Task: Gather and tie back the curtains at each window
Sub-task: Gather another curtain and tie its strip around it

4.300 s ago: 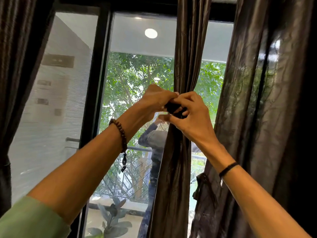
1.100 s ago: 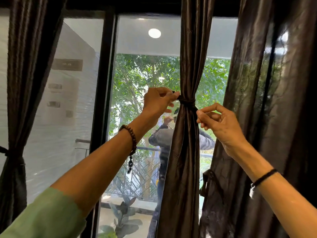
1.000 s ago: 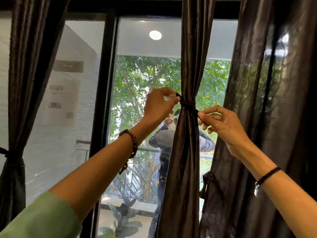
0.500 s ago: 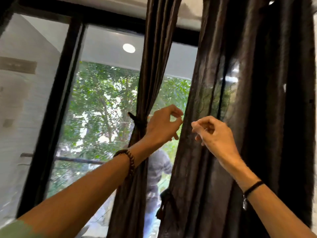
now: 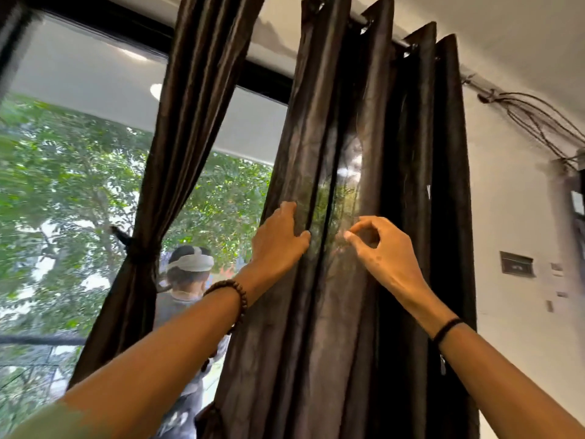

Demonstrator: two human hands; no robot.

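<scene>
The loose curtain (image 5: 348,312) hangs in deep dark-brown folds from the curtain rod (image 5: 399,43) at centre right, covering the right part of the window. The left hand (image 5: 278,240) lies on its left edge, fingers fairly straight and close together against the cloth, thumb pressed to a fold. The right hand (image 5: 384,253) is just beside it on the next folds, thumb and forefinger curled into a narrow ring with tips nearly meeting. Whether cloth is caught between them cannot be made out.

Left of this, the tied curtain (image 5: 190,122) is cinched at mid-height by a dark tie (image 5: 136,248). Between the two curtains a wedge of bare window glass (image 5: 240,191) stays open, widest around the height of the tie. The loose curtain's right edge stands near a white wall (image 5: 506,312) with free room beside it.

A bead bracelet (image 5: 235,296) circles the left wrist, a black band (image 5: 446,327) the right. Outside, a person (image 5: 190,274) is partly hidden behind the curtains. Both hems are cut off below. A dark lump (image 5: 207,418) at the loose curtain's lower left edge is too dim to name. Cables (image 5: 531,115) run along the blurred wall at the top right.
</scene>
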